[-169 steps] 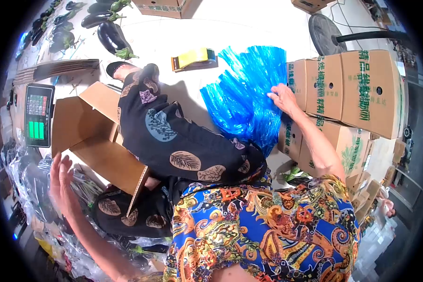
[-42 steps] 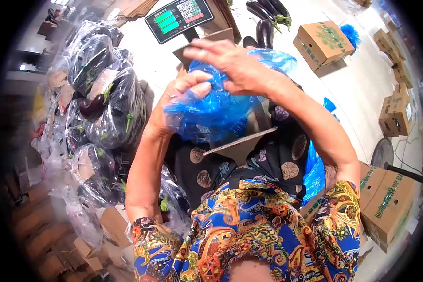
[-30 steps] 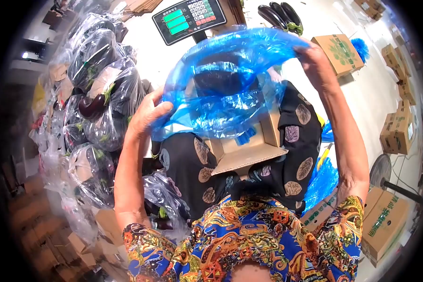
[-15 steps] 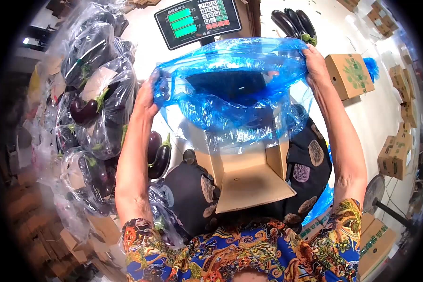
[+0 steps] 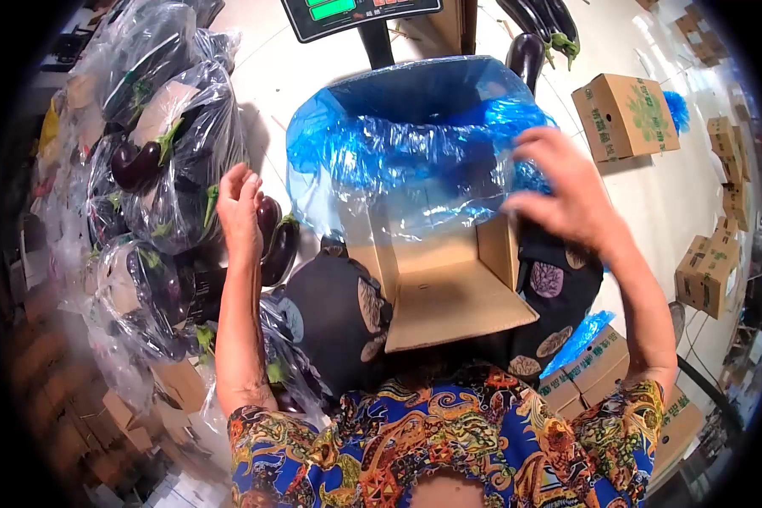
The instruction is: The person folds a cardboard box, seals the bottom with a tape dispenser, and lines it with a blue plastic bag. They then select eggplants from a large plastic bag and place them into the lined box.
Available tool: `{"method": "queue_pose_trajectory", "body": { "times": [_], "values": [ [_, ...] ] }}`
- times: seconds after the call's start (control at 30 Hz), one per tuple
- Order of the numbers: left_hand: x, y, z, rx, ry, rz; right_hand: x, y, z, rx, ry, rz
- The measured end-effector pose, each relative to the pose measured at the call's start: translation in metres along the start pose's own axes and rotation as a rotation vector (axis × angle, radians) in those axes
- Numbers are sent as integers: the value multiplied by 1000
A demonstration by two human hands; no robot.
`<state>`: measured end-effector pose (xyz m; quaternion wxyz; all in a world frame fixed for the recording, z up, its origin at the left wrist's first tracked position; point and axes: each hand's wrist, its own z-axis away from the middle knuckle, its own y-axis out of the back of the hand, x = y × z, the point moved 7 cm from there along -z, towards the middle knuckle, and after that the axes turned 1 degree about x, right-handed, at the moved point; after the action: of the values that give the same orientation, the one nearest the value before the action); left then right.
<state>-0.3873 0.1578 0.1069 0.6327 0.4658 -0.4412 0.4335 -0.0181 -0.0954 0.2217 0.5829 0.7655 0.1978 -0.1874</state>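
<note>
Place: a packing area for vegetables, like a wholesale shop or a storehouse.
Produce: many clear plastic sacks of eggplants [image 5: 157,127] are piled on the left side, and loose eggplants [image 5: 542,25] lie on the pale floor [image 5: 652,195].
Weighing: a digital scale [image 5: 356,10] with green number displays stands at the top.
Packing material: printed cardboard cartons [image 5: 626,114] are spread on the floor at the right, and an open carton lined with a blue plastic bag [image 5: 406,135] is in the middle.
</note>
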Motion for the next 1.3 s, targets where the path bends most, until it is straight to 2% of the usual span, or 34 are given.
{"method": "queue_pose_trajectory", "body": {
  "times": [0.03, 0.07, 0.1, 0.17, 0.23, 0.27, 0.3, 0.37, 0.43, 0.5, 0.6, 0.63, 0.73, 0.8, 0.83, 0.9, 0.97, 1.0, 1.03, 1.07, 1.1, 1.17, 1.23, 1.3],
  "values": [
    [33, -12, 16, -20, -76, -20, -21, -16, 0, -140, 111, 104],
    [64, -32, 34, -138, -130, -75, -31, -40, 1, -279, 134, 227],
    [95, -52, 55, -254, -186, -132, -35, -60, 0, -272, 221, 426],
    [133, -87, 89, -538, -279, -173, -12, -91, 2, -198, 320, 605],
    [165, -114, 125, -751, -457, -450, -13, -85, -5, -220, 267, 489],
    [171, -124, 134, -811, -636, -522, -18, -80, -7, -236, 243, 430],
    [172, -135, 142, -868, -814, -593, -25, -70, -7, -215, 194, 215],
    [158, -151, 148, -865, -924, -716, -50, -38, -4, -178, 90, -208],
    [144, -167, 153, -878, -984, -881, -70, -15, 3, -180, 119, -248],
    [126, -177, 148, -956, -975, -1035, -88, 1, 15, -234, 110, -272],
    [107, -176, 160, -1272, -836, -1124, -106, 17, 40, -280, 103, -247],
    [118, -164, 178, -1250, -949, -952, -108, 20, 49, -311, 85, -238],
    [149, -122, 230, -1278, -876, -880, -112, 17, 81, -465, 43, -215],
    [141, -96, 248, -1309, -769, -875, -116, 3, 103, -599, -8, -198],
    [132, -88, 251, -1274, -788, -846, -120, -7, 112, -669, -34, -189],
    [103, -79, 257, -1210, -904, -1017, -124, -34, 122, -679, -15, -211],
    [68, -73, 265, -1128, -1036, -1201, -112, -64, 132, -645, -34, -104],
    [51, -71, 261, -1070, -1079, -1298, -93, -84, 139, -692, -110, 6],
    [39, -69, 252, -1110, -971, -1400, -68, -105, 150, -740, -186, 120],
    [28, -66, 242, -1124, -891, -1499, -58, -125, 156, -428, 50, 374],
    [19, -62, 234, -1136, -808, -1595, -64, -134, 151, -451, 45, 465],
    [26, -65, 235, -1150, -811, -1498, -55, -173, 166, -872, -142, 227],
    [43, -66, 235, -1161, -785, -1364, -48, -200, 163, -889, -206, 190],
    [68, -66, 221, -1206, -583, -1197, -42, -223, 156, -847, -223, 211]
  ]
}}
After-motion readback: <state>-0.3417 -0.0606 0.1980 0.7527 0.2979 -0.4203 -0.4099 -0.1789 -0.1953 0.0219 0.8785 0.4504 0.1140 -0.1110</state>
